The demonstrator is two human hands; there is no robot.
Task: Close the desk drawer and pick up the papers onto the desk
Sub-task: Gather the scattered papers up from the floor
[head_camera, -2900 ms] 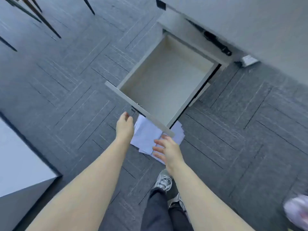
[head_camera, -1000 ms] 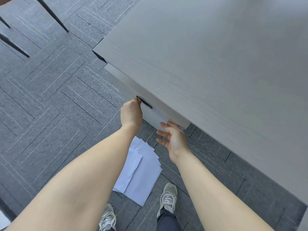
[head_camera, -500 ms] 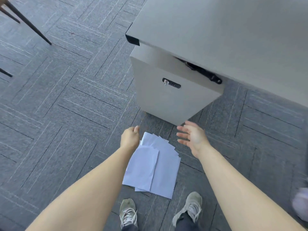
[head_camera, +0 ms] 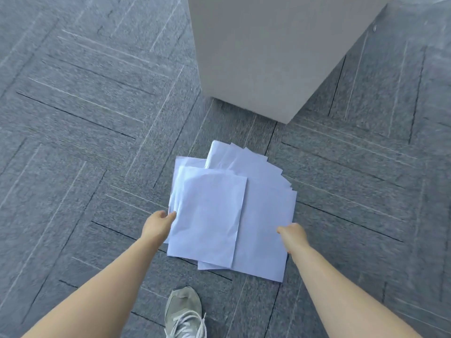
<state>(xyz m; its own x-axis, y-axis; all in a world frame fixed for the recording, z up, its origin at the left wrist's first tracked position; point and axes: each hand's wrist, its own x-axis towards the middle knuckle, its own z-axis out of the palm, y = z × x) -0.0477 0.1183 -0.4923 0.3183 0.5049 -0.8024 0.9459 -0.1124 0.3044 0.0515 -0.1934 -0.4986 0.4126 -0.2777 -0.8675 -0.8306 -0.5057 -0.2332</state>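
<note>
Papers (head_camera: 234,211) lie in a loose, fanned pile on the carpet floor (head_camera: 85,118), just in front of the grey cabinet (head_camera: 263,57), whose visible face shows no open drawer. Gathering seems to be the step in hand: the left hand (head_camera: 157,224) touches the pile's left edge and the right hand (head_camera: 292,236) its right edge, both curled; whether either grip has closed on a sheet I cannot tell. Next, the sheets need squaring together and lifting to the bench.
</note>
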